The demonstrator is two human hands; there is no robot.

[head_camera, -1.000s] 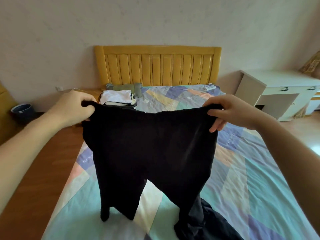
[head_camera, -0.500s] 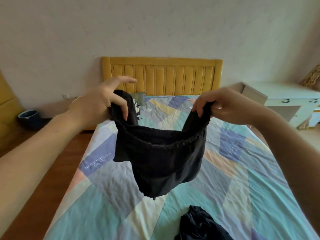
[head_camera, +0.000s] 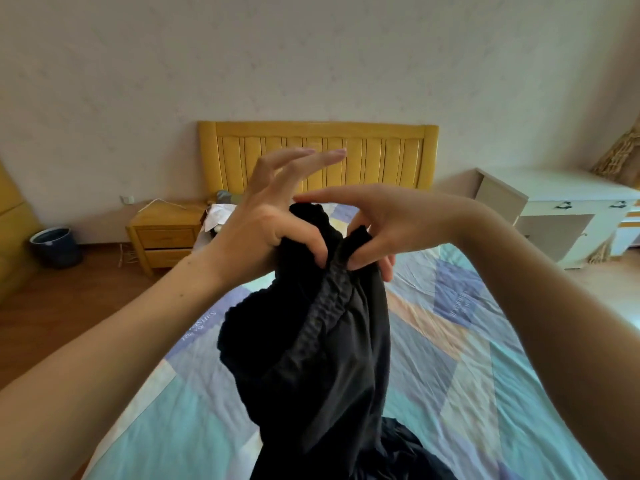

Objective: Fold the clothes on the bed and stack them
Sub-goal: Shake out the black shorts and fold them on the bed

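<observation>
The left hand point(head_camera: 266, 230) pinches the gathered waistband of the black trousers point(head_camera: 311, 358) between thumb and the side of the palm, while its other fingers point(head_camera: 311, 157) stretch up and outward, free of the cloth. Touching it, the right hand point(head_camera: 377, 230) pinches the other side of the same waistband with thumb and curled fingers, its forefinger pointing left across the top of the bunched fabric. The two hands meet in front of the person, raised above the bed point(head_camera: 485, 375), so the waistband is folded together between them.

The trousers hang down from this grip in a dark, creased mass, the elastic band running slantwise below the thumbs. Their lower end reaches the near edge of the bed, where more black cloth point(head_camera: 398, 452) lies crumpled on the patchwork sheet; whether this is part of the same garment cannot be told.

At the far left corner of the bed, by the yellow headboard point(head_camera: 381, 154), a small stack of folded clothes point(head_camera: 218, 214) shows behind the left hand, white on top, mostly hidden. Beside that corner stands a wooden nightstand point(head_camera: 166, 233), with a dark bin point(head_camera: 57, 247) on the floor further left. Off the bed's right edge stands a white desk point(head_camera: 554, 206).
</observation>
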